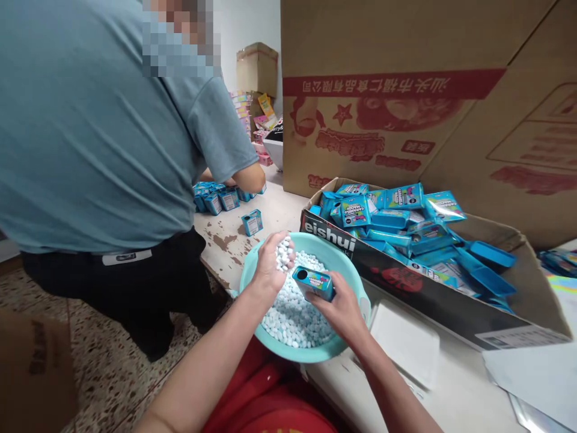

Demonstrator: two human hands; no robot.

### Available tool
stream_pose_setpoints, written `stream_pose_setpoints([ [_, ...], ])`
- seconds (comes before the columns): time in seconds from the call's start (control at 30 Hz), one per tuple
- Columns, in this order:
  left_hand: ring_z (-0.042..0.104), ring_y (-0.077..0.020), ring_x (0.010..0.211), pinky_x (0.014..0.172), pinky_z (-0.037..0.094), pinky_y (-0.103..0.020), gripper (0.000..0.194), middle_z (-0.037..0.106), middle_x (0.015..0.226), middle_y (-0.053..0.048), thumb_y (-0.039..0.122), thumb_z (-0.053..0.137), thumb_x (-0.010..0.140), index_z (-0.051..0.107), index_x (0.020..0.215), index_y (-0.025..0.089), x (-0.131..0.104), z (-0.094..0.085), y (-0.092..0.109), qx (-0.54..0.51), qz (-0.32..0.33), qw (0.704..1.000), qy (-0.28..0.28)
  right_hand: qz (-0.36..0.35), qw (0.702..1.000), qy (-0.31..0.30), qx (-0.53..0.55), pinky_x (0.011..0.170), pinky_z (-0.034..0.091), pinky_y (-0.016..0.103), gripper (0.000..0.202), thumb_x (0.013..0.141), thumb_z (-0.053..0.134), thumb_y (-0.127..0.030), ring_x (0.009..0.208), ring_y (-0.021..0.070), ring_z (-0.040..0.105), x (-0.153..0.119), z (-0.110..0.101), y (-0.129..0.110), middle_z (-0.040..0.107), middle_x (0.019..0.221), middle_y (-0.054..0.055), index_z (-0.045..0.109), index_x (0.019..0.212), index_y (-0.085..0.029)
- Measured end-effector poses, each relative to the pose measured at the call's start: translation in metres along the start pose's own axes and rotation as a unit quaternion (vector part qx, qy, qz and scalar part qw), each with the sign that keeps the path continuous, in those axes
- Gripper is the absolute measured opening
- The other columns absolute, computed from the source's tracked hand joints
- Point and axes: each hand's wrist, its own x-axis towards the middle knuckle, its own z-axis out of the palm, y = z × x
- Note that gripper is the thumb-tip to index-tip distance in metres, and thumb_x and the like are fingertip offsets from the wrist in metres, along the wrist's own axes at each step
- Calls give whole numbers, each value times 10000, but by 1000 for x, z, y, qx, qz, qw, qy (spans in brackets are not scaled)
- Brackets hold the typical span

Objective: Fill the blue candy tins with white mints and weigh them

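While the left hand point(270, 261) is cupped shut around a fistful of small white and pale-blue candy pellets point(285, 249), the right hand point(343, 308) grips a small blue printed tin box point(314, 282) just beside it, both over the round turquoise plastic basin point(356, 273) of pellets. Filling looks under way; tipping the pellets into the tin's small round opening would call for careful aim. Beyond the right hand, the black cardboard carton point(428, 294) of blue tins reads "eishui".
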Motion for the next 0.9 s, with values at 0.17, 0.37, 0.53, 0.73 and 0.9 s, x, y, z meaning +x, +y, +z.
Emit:
stream_pose_setpoints([
  [0.17,500,-80,441,440,395,-199,313,493,548,53,335,717,598,483,723,170,3,3,-12,-4,42,999,1,-13,999,-19,-36,732,427,342,296,718,661,-399,857,242,585,0,12,-3,636,924,41,582,936,-214],
  [0.37,516,-100,442,437,413,-207,299,527,536,41,354,702,641,503,773,173,1,-2,-18,59,70,996,-12,-52,993,-33,-102,734,412,321,232,780,614,-370,872,236,577,-1,12,-6,627,931,55,575,939,-205],
  [0.53,531,-99,479,465,439,-214,302,530,568,39,351,712,650,485,733,169,-2,-5,-21,63,84,994,-16,-58,990,-37,-122,705,398,302,190,760,619,-292,862,227,573,-1,14,-8,624,912,43,580,927,-210],
  [0.73,547,-95,495,476,434,-214,332,566,647,33,318,744,608,497,776,173,-4,-7,-20,66,97,993,-20,-59,992,-30,-103,692,394,295,176,764,628,-340,827,216,562,-3,14,-10,614,874,42,588,874,-208],
  [0.9,547,-111,492,483,446,-229,311,545,588,42,327,718,641,506,817,181,-6,-5,-18,94,112,989,-32,-51,995,-23,-80,685,395,288,203,746,642,-345,812,206,568,-1,13,-10,624,865,34,607,890,-206],
])
